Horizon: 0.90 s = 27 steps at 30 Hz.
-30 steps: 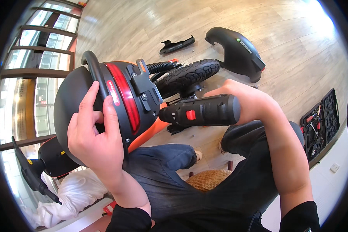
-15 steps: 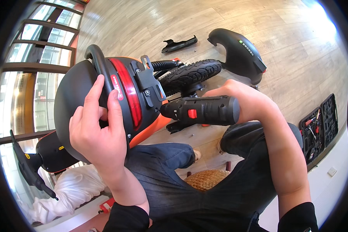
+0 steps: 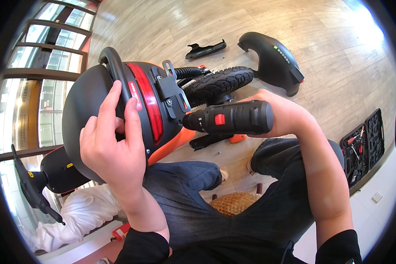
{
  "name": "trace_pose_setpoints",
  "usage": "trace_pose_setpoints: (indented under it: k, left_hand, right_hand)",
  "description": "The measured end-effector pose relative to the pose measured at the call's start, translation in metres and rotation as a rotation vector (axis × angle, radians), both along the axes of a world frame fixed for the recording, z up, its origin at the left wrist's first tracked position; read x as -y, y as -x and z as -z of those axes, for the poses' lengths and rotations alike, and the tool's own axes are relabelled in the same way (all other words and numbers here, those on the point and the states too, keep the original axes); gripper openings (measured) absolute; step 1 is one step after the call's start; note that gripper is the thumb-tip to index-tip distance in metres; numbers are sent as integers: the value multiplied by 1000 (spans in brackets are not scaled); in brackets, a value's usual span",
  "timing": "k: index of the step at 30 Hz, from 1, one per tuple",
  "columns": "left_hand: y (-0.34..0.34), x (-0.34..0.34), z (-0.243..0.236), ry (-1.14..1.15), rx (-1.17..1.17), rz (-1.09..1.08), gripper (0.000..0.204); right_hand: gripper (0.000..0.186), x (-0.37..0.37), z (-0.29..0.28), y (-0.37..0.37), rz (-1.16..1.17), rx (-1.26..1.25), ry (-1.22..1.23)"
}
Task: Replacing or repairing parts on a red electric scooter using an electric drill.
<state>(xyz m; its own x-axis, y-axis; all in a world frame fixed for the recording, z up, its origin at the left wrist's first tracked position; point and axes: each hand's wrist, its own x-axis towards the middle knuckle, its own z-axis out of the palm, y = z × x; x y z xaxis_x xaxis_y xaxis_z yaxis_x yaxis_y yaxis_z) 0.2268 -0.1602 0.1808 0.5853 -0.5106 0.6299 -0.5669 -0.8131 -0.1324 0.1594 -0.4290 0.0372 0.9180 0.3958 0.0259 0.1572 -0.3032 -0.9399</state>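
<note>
The black rear end of a scooter-like vehicle (image 3: 86, 97), with a red tail light strip (image 3: 148, 105), stands before me on the left. My left hand (image 3: 112, 136) has its thumb and index finger on the black grab handle (image 3: 113, 61), the other fingers curled in. My right hand (image 3: 268, 99) is closed round a black cordless drill (image 3: 233, 118) with a red switch; its grip and most of my fingers are hidden behind the body. The drill's nose meets the rear panel just below a black metal bracket (image 3: 171, 90). Whether it touches a screw there cannot be made out.
A treaded tyre (image 3: 224, 83) and a coil spring (image 3: 189, 72) lie past the bracket. A curved black cover (image 3: 270, 61) and a smaller black part (image 3: 205, 49) rest on the wooden floor. An opened tool case (image 3: 361, 149) is at right, a woven stool (image 3: 234, 203) beneath me.
The drill has tilted slightly, its nose still at the same spot on the panel. The left hand stays on the handle. The whole view has shifted a little.
</note>
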Motion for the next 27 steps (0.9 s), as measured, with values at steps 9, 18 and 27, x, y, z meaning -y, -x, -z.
trace_pose_setpoints:
  k: [9,18,27]
  left_hand:
    - [0,-2,-1,-1,12,1,34]
    - [-1,-1,1,2,14,7,33]
    - [-1,-2,1,3,10,2,32]
  right_hand:
    - [39,-2,-16,4,34,-201,-144]
    - [36,2,-8,6,-21,-201,-100]
    - [33,-4,-9,-1,-33,-42,-18]
